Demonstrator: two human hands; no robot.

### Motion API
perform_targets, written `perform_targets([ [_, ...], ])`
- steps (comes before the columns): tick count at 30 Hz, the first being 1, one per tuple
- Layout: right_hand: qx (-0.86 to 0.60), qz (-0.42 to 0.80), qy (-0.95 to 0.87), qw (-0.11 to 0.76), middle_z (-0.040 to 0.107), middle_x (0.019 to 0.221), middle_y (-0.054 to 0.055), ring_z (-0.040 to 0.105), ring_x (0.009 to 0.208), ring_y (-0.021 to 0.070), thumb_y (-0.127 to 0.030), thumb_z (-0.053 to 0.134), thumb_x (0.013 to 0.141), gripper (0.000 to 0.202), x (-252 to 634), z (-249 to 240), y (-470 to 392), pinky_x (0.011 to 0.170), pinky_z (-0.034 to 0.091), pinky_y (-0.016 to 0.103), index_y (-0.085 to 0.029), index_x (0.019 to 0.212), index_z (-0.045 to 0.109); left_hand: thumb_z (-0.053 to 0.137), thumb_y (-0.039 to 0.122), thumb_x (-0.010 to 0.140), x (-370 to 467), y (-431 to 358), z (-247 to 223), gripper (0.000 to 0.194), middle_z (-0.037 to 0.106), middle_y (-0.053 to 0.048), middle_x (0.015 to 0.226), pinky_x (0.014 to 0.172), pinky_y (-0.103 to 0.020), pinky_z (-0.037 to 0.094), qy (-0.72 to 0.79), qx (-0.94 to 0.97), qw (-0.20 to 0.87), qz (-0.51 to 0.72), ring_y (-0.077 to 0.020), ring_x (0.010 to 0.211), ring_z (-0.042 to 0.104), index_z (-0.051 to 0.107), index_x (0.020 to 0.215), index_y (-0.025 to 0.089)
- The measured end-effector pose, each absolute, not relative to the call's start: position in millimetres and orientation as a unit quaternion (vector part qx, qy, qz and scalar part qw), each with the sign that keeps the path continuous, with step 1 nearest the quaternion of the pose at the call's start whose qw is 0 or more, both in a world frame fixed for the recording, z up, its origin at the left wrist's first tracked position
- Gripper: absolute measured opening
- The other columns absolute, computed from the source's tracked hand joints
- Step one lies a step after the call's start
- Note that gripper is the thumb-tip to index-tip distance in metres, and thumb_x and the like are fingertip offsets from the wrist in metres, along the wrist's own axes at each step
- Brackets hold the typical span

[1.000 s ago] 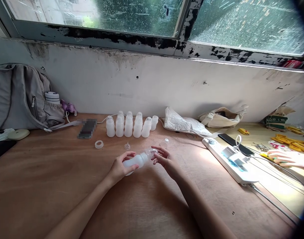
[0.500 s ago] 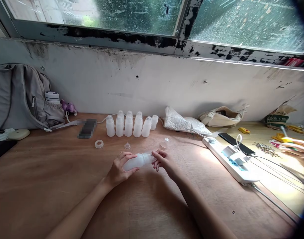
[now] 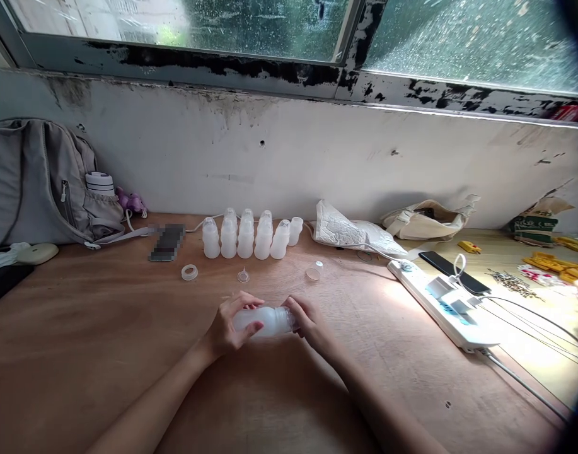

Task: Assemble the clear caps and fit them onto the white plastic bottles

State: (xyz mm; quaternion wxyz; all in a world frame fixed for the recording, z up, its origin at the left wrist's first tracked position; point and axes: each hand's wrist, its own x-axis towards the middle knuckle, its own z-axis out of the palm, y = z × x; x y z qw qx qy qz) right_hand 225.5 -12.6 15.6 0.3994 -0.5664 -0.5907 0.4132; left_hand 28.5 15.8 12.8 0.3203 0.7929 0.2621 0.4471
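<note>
A frosted white baby bottle (image 3: 264, 320) lies on its side in the air just over the tabletop, its neck pointing right. My left hand (image 3: 228, 323) is wrapped round the bottle's base end. At the neck, the fingers of my right hand (image 3: 308, 319) close on the bottle's mouth; what else they may hold there is hidden. Beyond my hands lie a white screw ring (image 3: 189, 272), a clear nipple (image 3: 242, 275) and a clear cap (image 3: 314, 271). Several similar frosted bottles (image 3: 246, 236) stand in a group at the back.
A power strip (image 3: 425, 309) with plugs and cables runs along the right, beside a black phone (image 3: 452, 271). A silver pouch (image 3: 350, 232) and a cream bag (image 3: 425, 221) lie by the wall. At left are a grey backpack (image 3: 43, 183) and a blurred-out flat object (image 3: 167, 243).
The bottle has come lower and turned nearly level. My right hand's fingers have closed further round its neck. At the far right, another person's hand has drawn back toward the edge.
</note>
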Motion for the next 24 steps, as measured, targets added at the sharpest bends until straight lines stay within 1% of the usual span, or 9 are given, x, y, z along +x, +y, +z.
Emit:
perform_targets([
  [2, -0.573, 0.362, -0.608, 0.413, 0.045, 0.047, -0.002, 0.045, 0.041, 0.0090, -0.045, 0.033, 0.084, 0.042, 221.8, 10.0, -16.2, 0.039, 0.034, 0.019, -0.016, 0.060, 0.051, 0.051, 0.028, 0.077, 29.6, 13.5, 12.4, 0.018, 0.060, -0.006, 0.081, 0.071, -0.029, 0.043, 0.276, 0.759, 0.365, 0.464, -0.0173, 0.076, 0.056, 0.060, 0.087, 0.016],
  [4, -0.579, 0.334, -0.611, 0.424, 0.044, 0.046, -0.002, 0.043, 0.042, 0.0095, -0.043, 0.029, 0.086, 0.044, 218.3, 5.9, -19.2, 0.041, 0.034, 0.020, -0.016, 0.059, 0.051, 0.044, 0.031, 0.081, 32.4, 11.9, 11.8, 0.023, 0.060, -0.006, 0.076, 0.067, -0.027, 0.043, 0.314, 0.685, 0.434, 0.493, -0.0168, 0.073, 0.056, 0.061, 0.081, 0.015],
  [7, -0.582, 0.294, -0.624, 0.430, 0.044, 0.047, -0.002, 0.042, 0.044, 0.0100, -0.040, 0.027, 0.086, 0.042, 213.3, 4.4, -23.1, 0.044, 0.033, 0.022, -0.017, 0.059, 0.049, 0.037, 0.035, 0.084, 38.0, 11.1, 10.3, 0.031, 0.058, -0.004, 0.070, 0.060, -0.025, 0.043, 0.366, 0.538, 0.540, 0.533, -0.0156, 0.069, 0.055, 0.059, 0.079, 0.015],
  [9, -0.584, 0.268, -0.633, 0.432, 0.045, 0.049, -0.002, 0.042, 0.045, 0.0109, -0.038, 0.027, 0.086, 0.040, 210.4, 5.2, -25.5, 0.047, 0.033, 0.023, -0.018, 0.059, 0.048, 0.037, 0.036, 0.083, 40.8, 10.3, 8.7, 0.031, 0.057, -0.003, 0.068, 0.057, -0.023, 0.041, 0.380, 0.495, 0.570, 0.535, -0.0145, 0.066, 0.054, 0.058, 0.076, 0.014],
  [14, -0.582, 0.255, -0.629, 0.447, 0.049, 0.051, 0.000, 0.045, 0.047, 0.0139, -0.037, 0.026, 0.086, 0.038, 208.0, 2.0, -30.5, 0.048, 0.034, 0.026, -0.021, 0.059, 0.047, 0.037, 0.035, 0.083, 42.5, 2.4, 6.1, 0.031, 0.053, -0.002, 0.066, 0.053, -0.022, 0.037, 0.401, 0.552, 0.521, 0.513, -0.0132, 0.062, 0.048, 0.056, 0.066, 0.016],
  [18, -0.565, 0.273, -0.629, 0.460, 0.048, 0.050, 0.000, 0.044, 0.045, 0.0151, -0.039, 0.026, 0.086, 0.038, 209.8, -5.2, -33.0, 0.048, 0.033, 0.027, -0.022, 0.060, 0.048, 0.033, 0.035, 0.084, 41.5, -2.9, 7.1, 0.032, 0.050, -0.001, 0.065, 0.053, -0.023, 0.036, 0.401, 0.601, 0.493, 0.486, -0.0134, 0.060, 0.046, 0.052, 0.066, 0.017],
  [24, -0.542, 0.293, -0.643, 0.456, 0.047, 0.051, 0.000, 0.043, 0.045, 0.0145, -0.039, 0.027, 0.084, 0.036, 212.4, -9.6, -32.5, 0.048, 0.032, 0.027, -0.022, 0.061, 0.048, 0.034, 0.034, 0.082, 40.4, -3.0, 9.2, 0.029, 0.049, -0.001, 0.064, 0.054, -0.024, 0.036, 0.370, 0.628, 0.482, 0.486, -0.0131, 0.059, 0.046, 0.053, 0.067, 0.017],
])
